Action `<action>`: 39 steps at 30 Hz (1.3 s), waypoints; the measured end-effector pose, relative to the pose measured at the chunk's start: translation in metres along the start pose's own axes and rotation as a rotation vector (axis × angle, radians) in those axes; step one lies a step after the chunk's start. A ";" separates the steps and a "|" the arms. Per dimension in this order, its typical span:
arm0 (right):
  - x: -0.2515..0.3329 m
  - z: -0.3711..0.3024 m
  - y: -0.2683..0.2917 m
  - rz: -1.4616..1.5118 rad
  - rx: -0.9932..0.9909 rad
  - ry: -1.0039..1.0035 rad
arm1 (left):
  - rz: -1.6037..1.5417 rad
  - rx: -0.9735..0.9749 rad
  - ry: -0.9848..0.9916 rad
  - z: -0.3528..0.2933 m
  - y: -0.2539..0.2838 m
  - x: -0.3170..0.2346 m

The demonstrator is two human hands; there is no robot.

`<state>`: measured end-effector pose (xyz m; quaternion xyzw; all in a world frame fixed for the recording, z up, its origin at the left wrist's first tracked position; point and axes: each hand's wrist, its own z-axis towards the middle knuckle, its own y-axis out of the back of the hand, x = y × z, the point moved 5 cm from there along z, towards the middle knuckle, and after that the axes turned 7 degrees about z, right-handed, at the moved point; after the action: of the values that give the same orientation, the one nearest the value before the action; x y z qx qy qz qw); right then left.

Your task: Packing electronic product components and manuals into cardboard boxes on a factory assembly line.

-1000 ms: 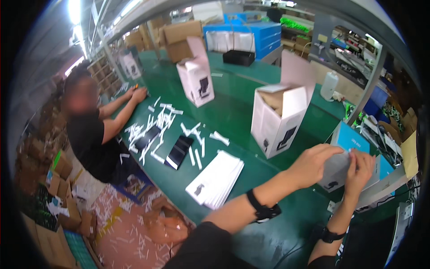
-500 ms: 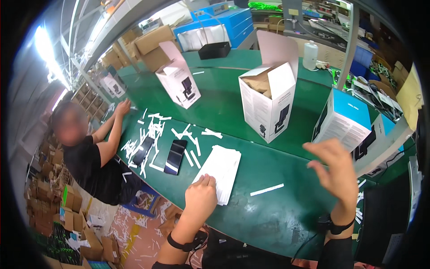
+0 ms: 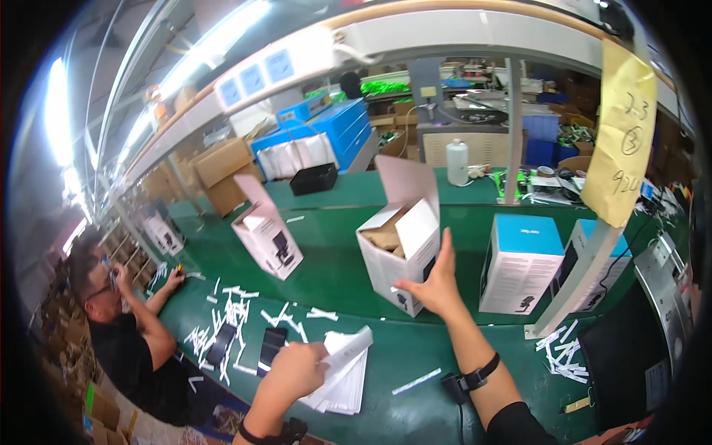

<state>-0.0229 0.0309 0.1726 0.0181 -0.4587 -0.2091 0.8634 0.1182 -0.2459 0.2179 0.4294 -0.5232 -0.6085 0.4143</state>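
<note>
My left hand [image 3: 291, 374] pinches the edge of a folded white paper leaflet [image 3: 348, 354], raised and tilted above a stack of white papers [image 3: 353, 387] on the green bench. My right hand [image 3: 436, 285] is at the right near corner of a white carton [image 3: 387, 273]. Its thumb lies across the front and its fingers stretch up along the side, spread rather than wrapped round. That carton stands upright with its top flap raised and brown cardboard showing inside. Two dark flat objects, one of them a black slab [image 3: 271, 348], lie left of the stack.
Another opened white carton [image 3: 271, 241] stands farther left. Blue-topped cartons [image 3: 523, 259] stand right, beside a metal post [image 3: 575, 285]. White strips [image 3: 230, 319] litter the bench's left part; a single strip [image 3: 417, 381] lies between my arms. A co-worker [image 3: 122, 334] sits at the left.
My left hand has lifted a leaflet from the stack. My right hand has moved left from the blue-topped cartons to the open carton. The view has tilted upward; the co-worker has raised a hand.
</note>
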 end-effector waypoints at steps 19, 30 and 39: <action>0.009 0.011 0.068 0.144 0.089 0.057 | -0.378 -0.903 -0.382 0.203 0.048 -0.109; 0.037 0.011 0.072 0.090 -0.061 0.115 | -0.130 -0.912 -0.550 0.197 0.047 -0.146; 0.035 0.010 0.068 0.070 -0.084 0.095 | -0.054 -0.875 -0.243 0.225 0.054 -0.097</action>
<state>0.0096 0.0811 0.2211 -0.0241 -0.4084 -0.1967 0.8911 -0.0655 -0.0957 0.2985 0.1528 -0.2503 -0.8289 0.4764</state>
